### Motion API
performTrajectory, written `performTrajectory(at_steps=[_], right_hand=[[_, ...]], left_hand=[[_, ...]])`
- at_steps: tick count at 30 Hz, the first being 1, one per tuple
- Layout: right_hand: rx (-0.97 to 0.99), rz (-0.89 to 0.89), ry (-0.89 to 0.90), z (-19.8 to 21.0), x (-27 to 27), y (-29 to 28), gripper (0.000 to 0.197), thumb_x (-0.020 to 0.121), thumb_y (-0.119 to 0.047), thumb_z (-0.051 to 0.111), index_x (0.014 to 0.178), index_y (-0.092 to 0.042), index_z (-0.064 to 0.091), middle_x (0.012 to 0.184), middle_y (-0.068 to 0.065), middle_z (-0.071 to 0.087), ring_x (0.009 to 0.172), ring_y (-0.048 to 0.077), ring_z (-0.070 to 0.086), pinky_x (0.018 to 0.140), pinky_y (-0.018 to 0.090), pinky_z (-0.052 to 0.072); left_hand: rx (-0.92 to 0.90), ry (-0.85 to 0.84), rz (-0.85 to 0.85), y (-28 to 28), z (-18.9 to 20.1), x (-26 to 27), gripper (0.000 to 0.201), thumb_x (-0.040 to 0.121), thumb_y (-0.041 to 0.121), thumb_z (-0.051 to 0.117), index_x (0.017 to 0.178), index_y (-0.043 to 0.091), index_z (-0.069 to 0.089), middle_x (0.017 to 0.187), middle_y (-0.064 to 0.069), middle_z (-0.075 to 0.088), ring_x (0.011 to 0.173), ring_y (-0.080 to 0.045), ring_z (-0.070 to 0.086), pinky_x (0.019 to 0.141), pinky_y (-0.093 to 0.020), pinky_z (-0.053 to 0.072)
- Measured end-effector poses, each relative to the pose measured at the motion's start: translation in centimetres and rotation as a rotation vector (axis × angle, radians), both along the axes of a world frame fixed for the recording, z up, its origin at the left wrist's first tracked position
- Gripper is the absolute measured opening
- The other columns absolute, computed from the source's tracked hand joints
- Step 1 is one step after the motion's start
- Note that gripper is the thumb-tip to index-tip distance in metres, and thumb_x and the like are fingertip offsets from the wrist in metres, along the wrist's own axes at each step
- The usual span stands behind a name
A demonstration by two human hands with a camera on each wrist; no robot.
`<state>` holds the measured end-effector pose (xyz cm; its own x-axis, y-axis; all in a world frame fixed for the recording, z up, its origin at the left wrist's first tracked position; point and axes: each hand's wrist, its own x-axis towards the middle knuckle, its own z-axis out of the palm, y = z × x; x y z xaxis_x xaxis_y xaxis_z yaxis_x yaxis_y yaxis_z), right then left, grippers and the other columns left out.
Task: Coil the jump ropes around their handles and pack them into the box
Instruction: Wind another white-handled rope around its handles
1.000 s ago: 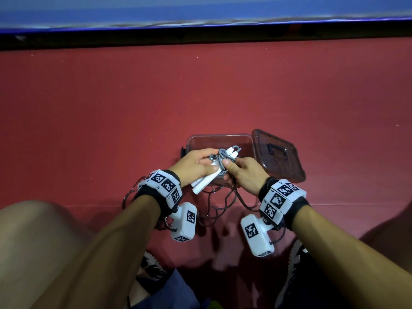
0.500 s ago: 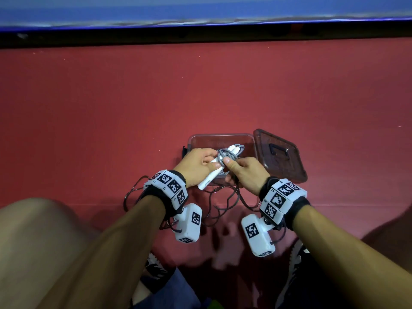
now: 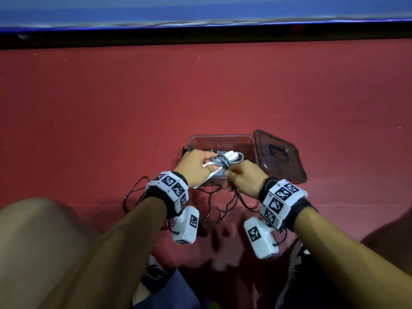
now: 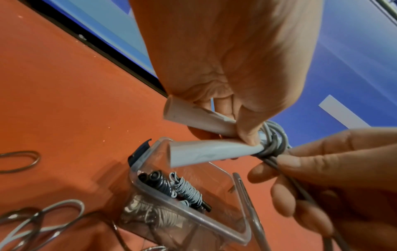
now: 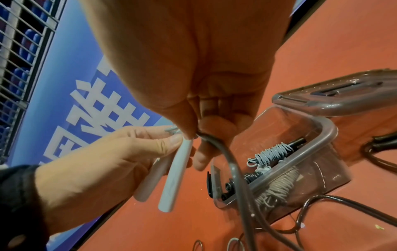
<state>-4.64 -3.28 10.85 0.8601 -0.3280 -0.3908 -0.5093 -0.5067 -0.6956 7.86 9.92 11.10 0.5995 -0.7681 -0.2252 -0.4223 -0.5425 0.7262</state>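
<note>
Two or three coiled ropes [image 4: 187, 190] already lay in the box [image 3: 223, 139] at twelve o'clock, while the left hand [image 3: 194, 168] gripped the white handles [image 4: 204, 149] and the right hand [image 3: 245, 179] pinched the half-wound rope [image 5: 232, 163].

Red floor [image 3: 133, 108], blue banner with white characters [image 5: 103, 105], metal railing [image 5: 17, 42], black sneakers [image 3: 294, 262]

Two bare hands, left [image 3: 193, 167] and right [image 3: 244, 178], work over one clear plastic box [image 3: 223, 139] with one brown-tinted clear lid [image 3: 279, 156] beside it; two pale grey jump-rope handles [image 4: 206, 151] are held together, and at least three coiled rope bundles [image 4: 189, 190] lie inside the box
</note>
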Motion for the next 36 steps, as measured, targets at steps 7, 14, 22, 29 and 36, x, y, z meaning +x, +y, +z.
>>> performTrajectory(at_steps=[7,14,22,29,36], right_hand=[[-0.063,0.039,0.082,1.3,-0.2,0.5,0.035,0.093,-0.031,0.064,0.062,-0.015,0.068,0.063,-0.005,0.073,0.062,-0.001,0.068,0.068,0.015,0.047],[0.056,0.002,0.089,1.0,0.3,0.3,0.013,0.072,-0.021,0.068,0.069,-0.009,0.063,0.071,0.011,0.074,0.078,0.033,0.072,0.080,0.046,0.059],[-0.019,0.077,-0.011,0.8,0.0,-0.3,0.025,0.095,-0.016,0.061,0.070,-0.018,0.065,0.064,-0.002,0.065,0.059,0.010,0.057,0.067,0.027,0.047],[-0.013,0.162,0.035,0.9,0.0,-0.2,0.025,0.090,-0.003,0.063,0.076,-0.023,0.068,0.067,-0.008,0.062,0.064,0.010,0.053,0.068,0.029,0.047],[-0.113,0.080,-0.052,1.3,-0.2,-0.9,0.020,0.091,-0.012,0.068,0.092,-0.027,0.080,0.066,-0.018,0.067,0.066,-0.007,0.063,0.065,0.002,0.044]], left_hand=[[0.118,-0.055,-0.021,-0.2,-0.6,-0.3,0.022,0.094,0.025,0.065,0.113,0.029,0.076,0.092,0.000,0.077,0.094,-0.021,0.069,0.089,-0.038,0.055],[0.250,-0.098,0.000,-0.1,-0.9,-0.1,0.043,0.086,0.041,0.061,0.130,0.040,0.066,0.121,-0.008,0.070,0.114,-0.033,0.063,0.099,-0.045,0.052],[0.369,-0.222,-0.108,0.3,-0.7,0.0,0.041,0.091,0.022,0.062,0.127,0.040,0.067,0.116,-0.006,0.071,0.107,-0.036,0.065,0.089,-0.041,0.055],[0.400,-0.279,-0.205,0.7,-0.3,0.2,0.042,0.093,0.018,0.062,0.124,0.046,0.067,0.119,-0.001,0.070,0.108,-0.033,0.064,0.082,-0.033,0.049],[0.345,-0.131,-0.307,0.9,-0.3,0.0,0.032,0.094,0.023,0.065,0.122,0.037,0.072,0.114,0.002,0.074,0.106,-0.024,0.065,0.091,-0.034,0.053]])
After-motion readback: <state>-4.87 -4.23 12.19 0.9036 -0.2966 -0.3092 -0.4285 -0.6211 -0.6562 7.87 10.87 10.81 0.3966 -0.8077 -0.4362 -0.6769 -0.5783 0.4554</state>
